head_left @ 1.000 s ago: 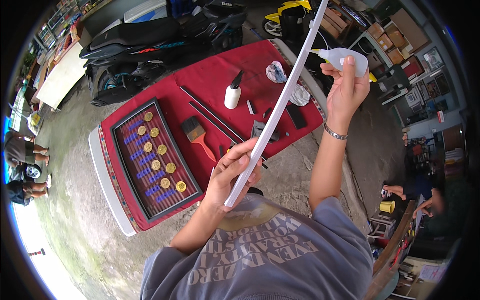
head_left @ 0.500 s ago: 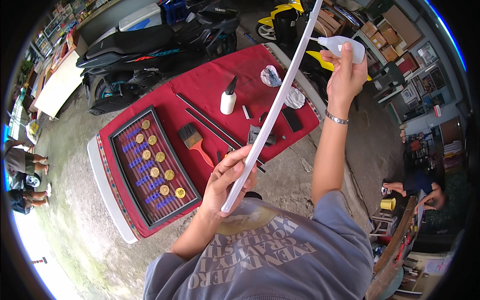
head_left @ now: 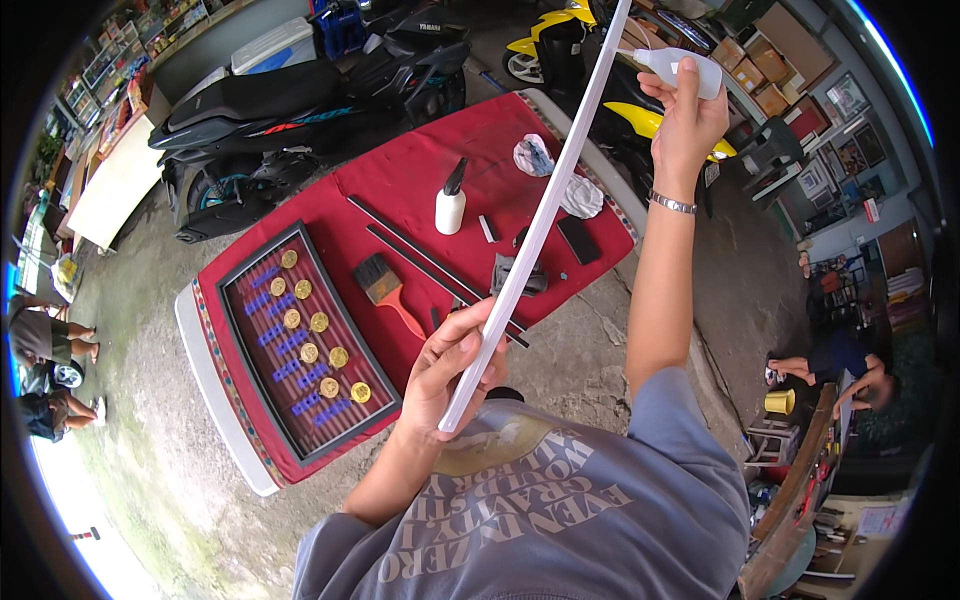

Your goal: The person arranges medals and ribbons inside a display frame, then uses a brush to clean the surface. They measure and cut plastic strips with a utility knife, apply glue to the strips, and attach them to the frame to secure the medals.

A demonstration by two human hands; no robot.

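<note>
My left hand (head_left: 455,370) is closed around the lower end of a long white strip (head_left: 535,240), which slants up and away to the right past the top of the picture. Up at the right, my right hand (head_left: 690,115) grips a translucent squeeze bottle (head_left: 690,72). The bottle lies sideways, its thin nozzle pointing left at the strip's upper part; whether it touches cannot be made out. Below on the red-covered table (head_left: 400,165) lie a black frame (head_left: 268,385) with gold medals on blue ribbons, a paintbrush (head_left: 390,293), and dark thin strips (head_left: 420,258).
A white bottle with a black cap (head_left: 451,205) stands mid-table. Crumpled white cloths (head_left: 580,197), a black phone-like slab (head_left: 578,240) and a grey rag (head_left: 515,275) lie to the right. A black motorcycle (head_left: 290,110) stands beyond the table; another person (head_left: 845,365) is bent over at the far right.
The squeeze bottle and my right hand have shifted slightly up and left, toward the far end of the strip. My left hand keeps its hold with the strip's lower end marginally lower.
</note>
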